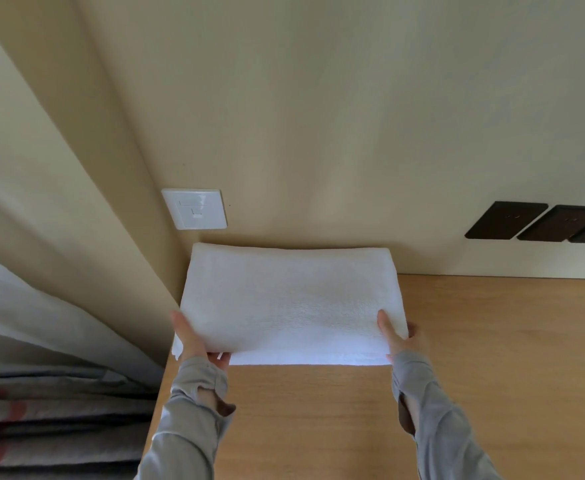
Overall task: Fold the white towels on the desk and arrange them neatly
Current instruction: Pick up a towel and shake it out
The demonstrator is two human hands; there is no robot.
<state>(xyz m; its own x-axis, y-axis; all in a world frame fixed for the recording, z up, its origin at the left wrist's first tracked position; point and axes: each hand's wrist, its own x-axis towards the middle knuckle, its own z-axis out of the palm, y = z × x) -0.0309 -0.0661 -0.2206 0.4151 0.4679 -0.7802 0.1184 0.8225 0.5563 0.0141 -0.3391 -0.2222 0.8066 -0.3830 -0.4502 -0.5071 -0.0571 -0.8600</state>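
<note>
White towel (291, 299), folded, lies at the surface's (492, 341) ten o'clock corner against the wall (318, 133). My left grip (194, 344) and right grip (400, 337) pinch its near corners, probably squaring it flush.

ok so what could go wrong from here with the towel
The towel's left end lies at, maybe past, the desk's left edge beside the curtain; released there, it could sag or slip off.
The left hand and right hand pinch only the near corners, so the folded layers might shift and the fold come loose as they pull away.
</note>
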